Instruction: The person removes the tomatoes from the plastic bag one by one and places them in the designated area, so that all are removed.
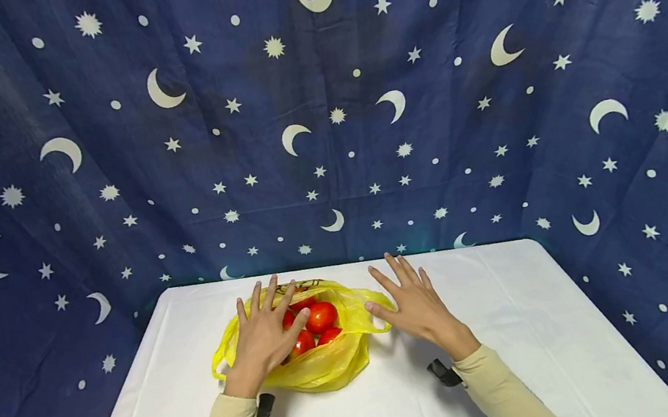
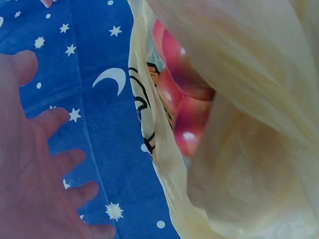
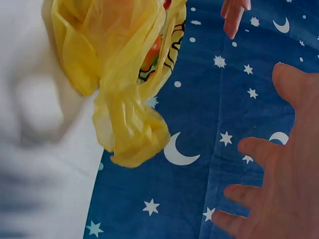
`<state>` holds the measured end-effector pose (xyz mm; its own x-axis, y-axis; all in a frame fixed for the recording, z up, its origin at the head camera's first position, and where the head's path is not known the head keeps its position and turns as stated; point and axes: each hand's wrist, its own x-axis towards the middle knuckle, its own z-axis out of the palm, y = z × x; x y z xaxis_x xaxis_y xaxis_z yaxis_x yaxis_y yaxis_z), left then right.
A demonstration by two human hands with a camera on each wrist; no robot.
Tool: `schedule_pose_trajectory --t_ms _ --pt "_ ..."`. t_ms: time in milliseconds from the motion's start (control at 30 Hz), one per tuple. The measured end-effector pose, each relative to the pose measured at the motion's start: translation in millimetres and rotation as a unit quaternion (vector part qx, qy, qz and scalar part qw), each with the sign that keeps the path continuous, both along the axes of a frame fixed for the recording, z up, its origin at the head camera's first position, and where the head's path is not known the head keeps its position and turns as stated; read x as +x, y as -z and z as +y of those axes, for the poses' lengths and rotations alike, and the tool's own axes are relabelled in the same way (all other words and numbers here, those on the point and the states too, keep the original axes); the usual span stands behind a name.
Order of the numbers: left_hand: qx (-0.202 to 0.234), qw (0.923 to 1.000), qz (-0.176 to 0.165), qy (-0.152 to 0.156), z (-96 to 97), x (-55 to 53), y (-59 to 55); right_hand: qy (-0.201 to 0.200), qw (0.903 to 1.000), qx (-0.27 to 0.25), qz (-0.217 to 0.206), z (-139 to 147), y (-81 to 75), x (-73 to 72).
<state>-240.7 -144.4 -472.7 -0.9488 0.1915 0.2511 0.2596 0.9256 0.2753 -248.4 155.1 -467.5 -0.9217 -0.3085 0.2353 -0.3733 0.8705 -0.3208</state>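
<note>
A yellow plastic bag [image 1: 335, 365] lies on the table with its mouth gaping, and several red tomatoes [image 1: 321, 316] show inside it. My left hand [image 1: 265, 336] is spread over the bag's left part, hiding some of the tomatoes; in the left wrist view its fingers are apart from the bag. To the right of the bag, my right hand [image 1: 418, 305] is held with fingers spread, near one of the bag's handles [image 3: 132, 134]. Neither hand holds anything. Dark printed lines [image 2: 144, 107] mark the bag's far side.
A white cloth covers the table [image 1: 501, 358]. Behind and around it hangs a dark blue curtain [image 1: 314, 93] with moons and stars. Each wrist carries a small black device [image 1: 445, 372] at the sleeve's end.
</note>
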Motion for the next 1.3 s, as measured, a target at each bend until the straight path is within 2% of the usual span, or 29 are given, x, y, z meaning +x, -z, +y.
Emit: schedule_pose_trajectory --t_ms 233,533,733,900,1300 --pt "0.013 0.9997 -0.011 -0.015 -12.6 5.5 5.1 -0.014 0.9998 -0.016 0.001 -8 2.1 1.0" --pt "0.035 0.9989 0.000 -0.031 -31.0 11.7 10.6 -0.032 0.9981 -0.052 0.010 -21 2.7 3.7" --pt "0.044 0.9981 0.008 -0.042 -48.1 14.5 14.1 -0.039 0.9977 -0.056 0.005 -31 4.0 3.2" --pt "0.073 0.9958 0.000 -0.054 -61.4 16.8 17.0 -0.051 0.9956 -0.078 0.007 -39 5.1 3.8" --pt "0.139 0.9870 -0.037 -0.071 -89.6 17.6 28.4 -0.056 0.9852 -0.155 -0.048 -53 12.5 3.7"
